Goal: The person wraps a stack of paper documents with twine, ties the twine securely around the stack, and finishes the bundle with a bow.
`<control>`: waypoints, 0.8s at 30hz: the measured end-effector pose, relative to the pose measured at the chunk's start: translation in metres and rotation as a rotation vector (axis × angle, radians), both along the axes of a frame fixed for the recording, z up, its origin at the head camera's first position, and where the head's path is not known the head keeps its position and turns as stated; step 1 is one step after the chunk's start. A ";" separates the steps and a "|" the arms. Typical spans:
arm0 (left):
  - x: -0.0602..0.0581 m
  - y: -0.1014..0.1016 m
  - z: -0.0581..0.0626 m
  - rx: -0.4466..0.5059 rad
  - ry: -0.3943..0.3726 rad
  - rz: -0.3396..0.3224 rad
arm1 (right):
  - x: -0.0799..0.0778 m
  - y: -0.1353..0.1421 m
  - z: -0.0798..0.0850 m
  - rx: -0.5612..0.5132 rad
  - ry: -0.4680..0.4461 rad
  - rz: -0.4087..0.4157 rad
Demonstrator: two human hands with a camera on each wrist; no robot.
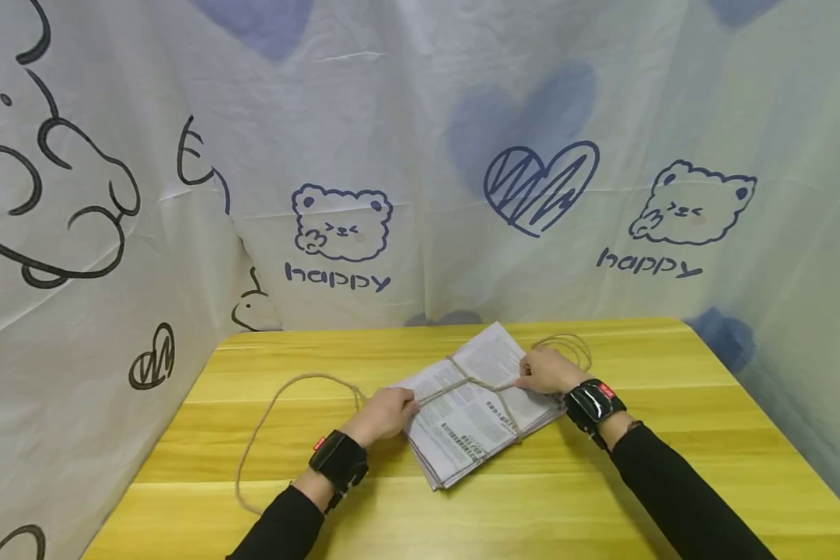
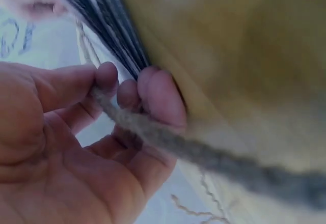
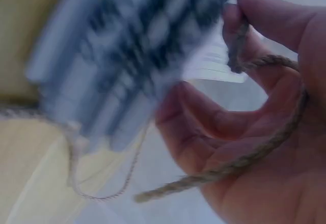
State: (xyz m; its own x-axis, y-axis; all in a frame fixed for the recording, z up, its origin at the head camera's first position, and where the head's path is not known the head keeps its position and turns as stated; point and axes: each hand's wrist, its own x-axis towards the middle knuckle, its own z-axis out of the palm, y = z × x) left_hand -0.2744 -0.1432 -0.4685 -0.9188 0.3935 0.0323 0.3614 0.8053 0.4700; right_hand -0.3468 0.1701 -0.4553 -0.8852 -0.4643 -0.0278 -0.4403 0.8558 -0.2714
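Observation:
A stack of folded newspapers (image 1: pixel 455 459) lies at an angle on the table, with twine (image 1: pixel 502 404) crossing over its top face. At the stack's left edge my left hand (image 1: pixel 386 412) pinches one strand; the left wrist view shows the twine (image 2: pixel 168 141) running between thumb and forefinger and across the fingers. On the right side my right hand (image 1: pixel 551 372) pinches the other strand. Its twine (image 3: pixel 260 155) loops over the palm in the right wrist view, and a cut end hangs free. The strands meet near the middle of the top sheet.
The wooden-patterned table (image 1: pixel 182 467) carries a long loop of loose twine (image 1: pixel 252 443) on the left. Behind my right hand lie more twine coils (image 1: pixel 581 346). A printed cloth (image 1: pixel 434 257) hangs behind the table and along both sides.

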 end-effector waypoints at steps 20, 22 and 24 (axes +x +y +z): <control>-0.022 -0.020 0.009 0.140 -0.037 0.152 | 0.005 0.050 0.014 -0.263 -0.200 0.066; -0.022 -0.022 0.008 0.115 -0.052 0.157 | 0.002 0.053 0.012 -0.283 -0.212 0.071; -0.021 -0.022 0.007 0.105 -0.085 0.161 | 0.001 0.055 0.009 -0.296 -0.231 0.075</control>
